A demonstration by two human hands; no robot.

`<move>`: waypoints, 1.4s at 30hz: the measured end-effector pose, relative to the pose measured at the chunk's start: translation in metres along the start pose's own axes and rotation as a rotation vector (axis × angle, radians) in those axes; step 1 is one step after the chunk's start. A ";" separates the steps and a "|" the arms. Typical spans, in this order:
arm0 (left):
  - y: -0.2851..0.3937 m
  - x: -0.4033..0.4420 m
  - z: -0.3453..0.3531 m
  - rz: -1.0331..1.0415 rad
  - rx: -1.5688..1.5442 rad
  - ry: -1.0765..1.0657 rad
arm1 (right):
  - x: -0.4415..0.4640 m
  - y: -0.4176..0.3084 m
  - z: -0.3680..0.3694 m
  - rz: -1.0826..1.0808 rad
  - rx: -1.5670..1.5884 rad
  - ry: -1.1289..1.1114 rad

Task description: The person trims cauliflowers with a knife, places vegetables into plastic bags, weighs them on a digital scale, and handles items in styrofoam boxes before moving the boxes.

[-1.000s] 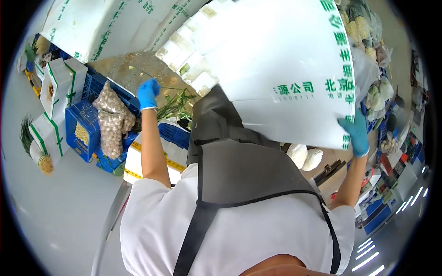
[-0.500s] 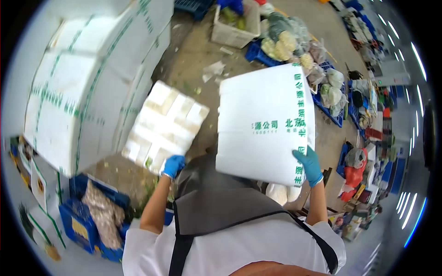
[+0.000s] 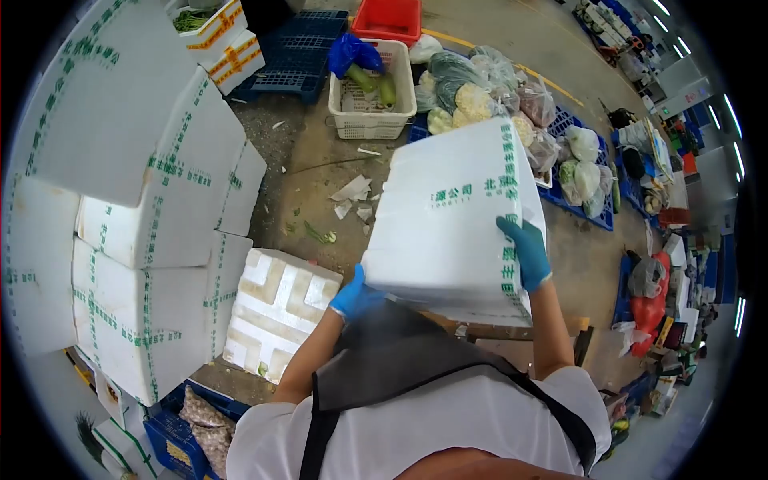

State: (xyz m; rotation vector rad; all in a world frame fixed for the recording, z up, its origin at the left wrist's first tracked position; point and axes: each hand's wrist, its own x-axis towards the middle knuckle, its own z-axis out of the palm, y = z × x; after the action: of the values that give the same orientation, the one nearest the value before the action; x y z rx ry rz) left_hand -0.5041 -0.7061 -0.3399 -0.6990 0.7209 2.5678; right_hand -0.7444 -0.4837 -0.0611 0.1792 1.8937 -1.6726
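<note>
A large white foam box [image 3: 448, 216] with green Chinese lettering is held up in front of my dark apron. My right hand [image 3: 526, 252], in a blue glove, grips its right edge, thumb and fingers closed around the lettered rim. At the lower left corner, my left hand [image 3: 358, 296], also gloved in blue, presses against the box; its fingers are partly hidden and slightly blurred. To the left of that hand, a smaller white foam box [image 3: 280, 308] with beige tape strips sits on the floor, apart from my fingers.
Tall stacked white foam boxes [image 3: 172, 232] stand at left. Ahead are a white crate [image 3: 372, 124] with green vegetables, a red bin [image 3: 388, 20] and a blue pallet [image 3: 298, 52]. Bagged vegetables [image 3: 488, 92] lie at right; a blue crate [image 3: 172, 436] holds bagged garlic-like bulbs.
My left hand has left the taped foam box and moved right to the large foam box's lower left corner. My right hand stays on the large box, and the camera view has shifted.
</note>
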 end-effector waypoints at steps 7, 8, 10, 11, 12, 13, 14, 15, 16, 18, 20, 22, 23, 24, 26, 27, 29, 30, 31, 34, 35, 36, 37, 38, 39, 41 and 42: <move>0.173 0.053 0.018 0.353 -0.087 0.228 | 0.142 -0.094 0.059 -0.173 0.017 -0.105; 0.212 0.050 0.033 0.451 -0.065 0.282 | 0.166 -0.105 0.060 -0.201 0.030 -0.142; 0.286 0.051 0.049 0.614 0.025 0.399 | 0.187 -0.140 0.077 -0.214 0.161 -0.189; 0.321 0.058 0.051 0.695 0.094 0.456 | 0.204 -0.148 0.083 -0.207 0.260 -0.214; 0.357 0.064 0.055 0.781 0.167 0.516 | 0.225 -0.159 0.087 -0.201 0.358 -0.245; 0.392 0.061 0.080 0.878 0.153 0.505 | 0.248 -0.164 0.090 -0.185 0.468 -0.314; 0.424 0.059 0.108 0.973 0.144 0.493 | 0.268 -0.167 0.089 -0.184 0.456 -0.332; 0.451 0.063 0.123 1.050 0.198 0.472 | 0.298 -0.162 0.081 -0.163 0.473 -0.322; 0.477 0.073 0.133 1.132 0.254 0.445 | 0.334 -0.153 0.075 -0.151 0.486 -0.313; 0.517 0.106 0.145 1.195 0.446 0.456 | 0.399 -0.131 0.070 -0.148 0.394 -0.264; 0.546 0.153 0.149 1.351 0.883 0.609 | 0.449 -0.115 0.085 -0.019 0.410 -0.174; 0.570 0.191 0.163 1.350 0.991 0.624 | 0.514 -0.092 0.096 -0.122 0.487 -0.047; 0.579 0.209 0.165 1.330 1.085 0.674 | 0.547 -0.076 0.098 -0.135 0.528 -0.075; 0.587 0.227 0.164 1.310 1.178 0.727 | 0.577 -0.056 0.095 -0.148 0.566 -0.106; 0.600 0.261 0.158 1.265 1.231 0.709 | 0.629 -0.027 0.094 -0.174 0.609 -0.195; 0.604 0.275 0.156 1.243 1.272 0.711 | 0.639 -0.027 0.102 -0.153 0.622 -0.213; 0.610 0.298 0.154 1.180 1.340 0.746 | 0.662 -0.020 0.111 -0.090 0.674 -0.251; 0.614 0.310 0.156 1.155 1.370 0.760 | 0.678 -0.018 0.112 -0.056 0.708 -0.277; 0.621 0.321 0.159 1.138 1.400 0.777 | 0.693 -0.023 0.120 -0.133 0.661 -0.289; 0.636 0.346 0.180 1.083 1.480 0.827 | 0.729 -0.034 0.124 -0.030 0.692 -0.255; 0.643 0.352 0.190 1.044 1.512 0.853 | 0.742 -0.039 0.126 -0.001 0.692 -0.257; 0.650 0.355 0.198 1.008 1.537 0.886 | 0.753 -0.046 0.131 0.017 0.691 -0.266; 0.657 0.356 0.207 0.997 1.578 0.897 | 0.765 -0.052 0.135 0.032 0.682 -0.283; 0.660 0.355 0.217 0.981 1.608 0.914 | 0.776 -0.059 0.138 0.047 0.666 -0.299; 0.662 0.356 0.224 0.963 1.631 0.936 | 0.788 -0.066 0.141 0.060 0.645 -0.323; 0.661 0.362 0.232 0.991 1.682 1.007 | 0.808 -0.083 0.148 0.079 0.589 -0.373; 0.659 0.363 0.237 0.997 1.702 1.048 | 0.818 -0.090 0.153 0.090 0.554 -0.399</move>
State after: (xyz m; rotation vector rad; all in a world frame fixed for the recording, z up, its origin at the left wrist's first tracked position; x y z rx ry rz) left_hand -1.1947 -1.0161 -0.1180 -0.9590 3.3798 0.7235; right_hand -1.3982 -0.8753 -0.4072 0.1325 1.0940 -1.9618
